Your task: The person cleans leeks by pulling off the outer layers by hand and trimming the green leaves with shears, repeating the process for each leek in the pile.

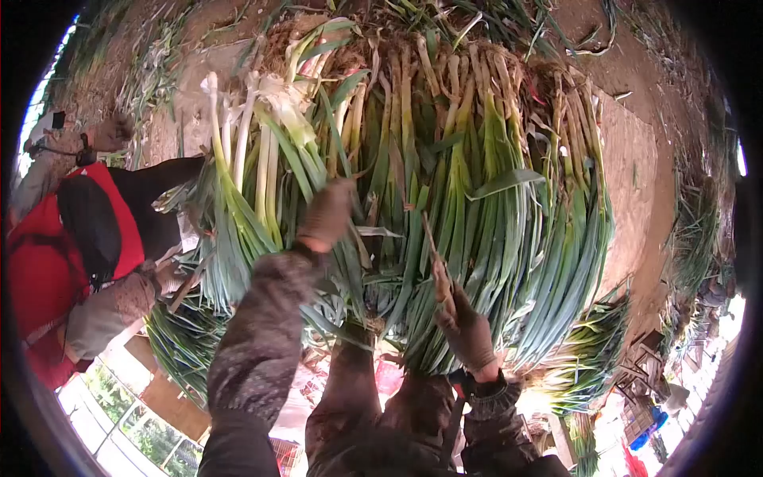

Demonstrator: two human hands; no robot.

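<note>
A wide layer of long green onions (477,191) lies in front of me, roots away from me and green leaves towards me. My left hand (327,213) is closed around the leaves of a green onion (290,115) whose pale, peeled stalk points away from me. In my right hand (467,330) is a knife (433,254), its thin blade pointing forward over the leaves. On the left, several stalks (262,175) look white and clean, while those in the middle and on the right keep brownish outer skins and roots.
A co-worker in a red and black vest (79,222) sits close on the left, arms reaching to the pile. More green onions (588,350) are bundled at the lower right, others (187,342) at the lower left. Loose leaves litter the dirt ground (636,159).
</note>
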